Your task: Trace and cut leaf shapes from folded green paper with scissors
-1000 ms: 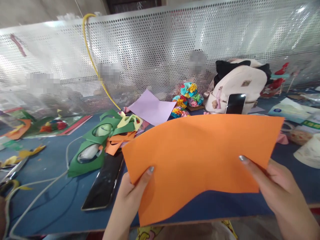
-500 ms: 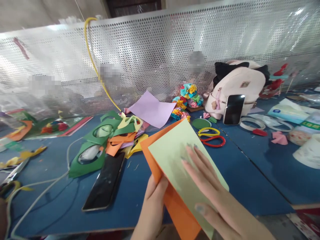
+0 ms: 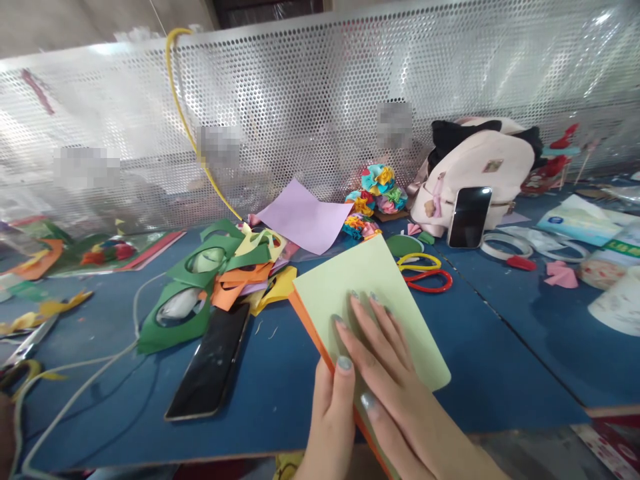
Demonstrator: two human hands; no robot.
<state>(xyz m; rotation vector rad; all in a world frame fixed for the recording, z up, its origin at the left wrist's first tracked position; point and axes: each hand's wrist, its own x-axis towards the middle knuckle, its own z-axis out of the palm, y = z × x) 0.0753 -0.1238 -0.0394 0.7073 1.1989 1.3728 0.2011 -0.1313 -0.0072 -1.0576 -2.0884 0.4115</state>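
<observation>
- The left hand (image 3: 327, 427) pinches the near edge of the folded paper (image 3: 370, 307), thumb on top, so its grip is closed on the sheet and steadies it at the front of the worktop (image 3: 500, 373).
- The right hand (image 3: 390, 373) lies flat on the pale green face, fingers spread and grasping nothing; pressing like this would keep the fold flat.
- An orange sliver shows along the paper's left edge, the other face peeking out where the halves do not quite meet.
- Just left, a dark phone (image 3: 210, 367) lies face up, clear of the hands.
- Beyond it, green and orange paper offcuts (image 3: 220, 273) are heaped together.
- Red and yellow scissors (image 3: 425, 273) lie near the paper's far corner, within reach.
- Farther back, a lilac sheet (image 3: 303, 217), paper flowers (image 3: 377, 190), and a pale backpack (image 3: 475, 180) propping a second phone (image 3: 467, 217) sit by the perforated screen (image 3: 320, 100).
</observation>
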